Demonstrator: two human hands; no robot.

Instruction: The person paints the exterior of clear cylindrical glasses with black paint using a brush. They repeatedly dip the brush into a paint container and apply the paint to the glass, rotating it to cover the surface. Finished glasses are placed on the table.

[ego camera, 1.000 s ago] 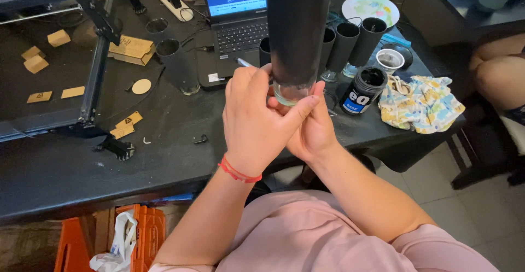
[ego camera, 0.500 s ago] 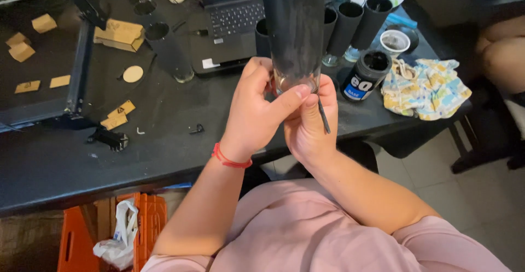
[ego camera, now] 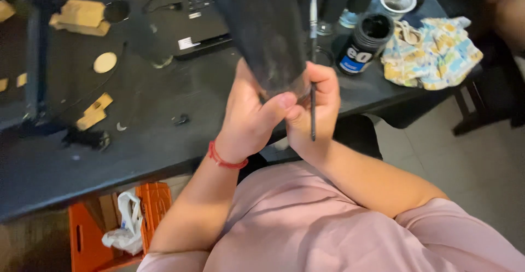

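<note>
I hold a tall dark tube [ego camera: 262, 26], painted black, upright in front of me; its clear bottom rim sits between my palms. My left hand [ego camera: 249, 119] wraps around the tube's lower end, thumb pressed across the base. My right hand [ego camera: 311, 113] supports the other side of the base and also holds a thin dark brush [ego camera: 313, 59], which points up and down alongside the tube. A red string bracelet [ego camera: 224, 160] circles my left wrist.
On the black table [ego camera: 147, 135] stand an open black paint pot [ego camera: 366, 39], a white cup [ego camera: 397, 0], more dark tubes, a laptop [ego camera: 202, 15] and wooden pieces [ego camera: 79, 16]. A patterned rag [ego camera: 432, 50] lies at right. An orange crate [ego camera: 115, 223] sits below.
The tube and both hands have come closer and lower in view. The brush in my right hand now stands out clearly beside the tube. The camera has tilted down.
</note>
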